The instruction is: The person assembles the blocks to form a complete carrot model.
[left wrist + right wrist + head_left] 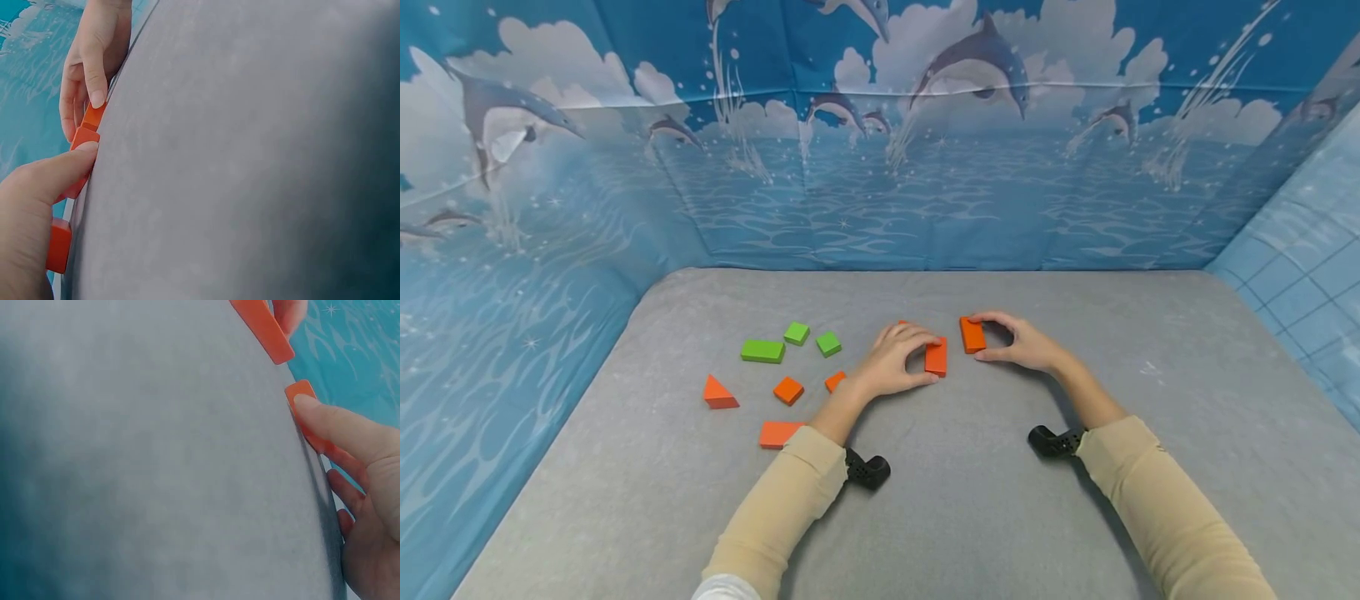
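Observation:
Between its thumb and fingers, my left hand (889,362) pinches a red-orange rectangular block (936,357) near the middle of the table. Just to the right and slightly farther back, my right hand (1024,342) pinches an orange rectangular block (972,335), thumb on the near end and fingers on the far end. A small gap separates the two blocks in the head view. The left wrist view has the left thumb on the red-orange block (85,136), with another orange block (59,245) close by. Behind the left hand, a sliver of orange (903,322) peeks out, mostly hidden.
Left of the hands lie green blocks (763,351), an orange triangular block (719,393), an orange square block (788,390) and a partly covered orange block (778,434) beside the left sleeve. A dolphin-print curtain (865,208) borders the grey table (955,517).

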Demonstrator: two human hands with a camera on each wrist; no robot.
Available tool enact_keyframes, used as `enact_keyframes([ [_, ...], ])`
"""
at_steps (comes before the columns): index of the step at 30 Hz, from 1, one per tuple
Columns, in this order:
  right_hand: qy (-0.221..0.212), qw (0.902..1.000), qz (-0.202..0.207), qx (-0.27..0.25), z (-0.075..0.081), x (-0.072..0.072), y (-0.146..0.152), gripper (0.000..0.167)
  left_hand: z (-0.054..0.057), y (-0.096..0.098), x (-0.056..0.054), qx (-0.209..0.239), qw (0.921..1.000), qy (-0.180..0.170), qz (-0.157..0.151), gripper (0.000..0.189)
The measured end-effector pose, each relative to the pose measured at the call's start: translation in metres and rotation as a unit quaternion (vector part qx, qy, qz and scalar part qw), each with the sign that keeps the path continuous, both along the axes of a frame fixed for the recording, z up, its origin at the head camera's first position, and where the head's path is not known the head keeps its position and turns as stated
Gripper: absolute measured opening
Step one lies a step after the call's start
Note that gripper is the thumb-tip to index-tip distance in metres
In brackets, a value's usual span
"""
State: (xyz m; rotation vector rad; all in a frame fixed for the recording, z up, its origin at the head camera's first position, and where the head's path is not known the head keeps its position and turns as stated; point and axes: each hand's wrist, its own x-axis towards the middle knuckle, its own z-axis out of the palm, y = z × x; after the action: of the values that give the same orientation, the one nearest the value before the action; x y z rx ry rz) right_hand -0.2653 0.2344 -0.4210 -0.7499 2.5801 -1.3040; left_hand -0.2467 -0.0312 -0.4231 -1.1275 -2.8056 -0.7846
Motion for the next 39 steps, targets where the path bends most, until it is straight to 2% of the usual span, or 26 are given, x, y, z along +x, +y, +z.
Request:
enact_keyframes([
  [7,0.007,0.9999,-0.011,0.008,-0.002,-0.001,-0.001,0.057,-0.002,0.000,-0.001,-0.005,1.0000,0.004,0.001,0.051],
  [11,0.002,0.9998,-0.016,0.009,0.002,0.002,-0.001,0.056,-0.003,0.001,-0.001,-0.006,1.0000,0.003,0.000,0.052],
  [17,0.012,0.9998,0.010,0.010,0.013,0.016,-0.004,0.055,-0.008,-0.002,-0.003,0.014,0.9998,0.004,-0.014,0.054],
  [21,0.000,0.9999,0.007,0.012,0.017,0.031,-0.006,0.057,-0.008,-0.004,-0.003,0.017,0.9996,0.011,-0.020,0.055],
  [24,0.000,0.9999,-0.006,0.015,0.014,0.041,-0.008,0.056,-0.004,-0.003,-0.001,0.012,0.9997,0.007,-0.018,0.054],
  [29,0.027,0.9994,-0.018,0.008,0.005,0.051,-0.012,0.053,-0.002,-0.001,0.000,-0.013,0.9999,0.004,-0.004,0.053],
  [34,0.053,0.9982,-0.020,-0.018,-0.003,0.055,-0.015,0.052,-0.001,-0.001,0.000,-0.021,0.9998,0.004,-0.002,0.053],
  [39,0.053,0.9983,-0.020,-0.014,-0.005,0.055,-0.015,0.051,-0.001,-0.001,0.000,-0.011,0.9999,0.003,-0.005,0.053],
])
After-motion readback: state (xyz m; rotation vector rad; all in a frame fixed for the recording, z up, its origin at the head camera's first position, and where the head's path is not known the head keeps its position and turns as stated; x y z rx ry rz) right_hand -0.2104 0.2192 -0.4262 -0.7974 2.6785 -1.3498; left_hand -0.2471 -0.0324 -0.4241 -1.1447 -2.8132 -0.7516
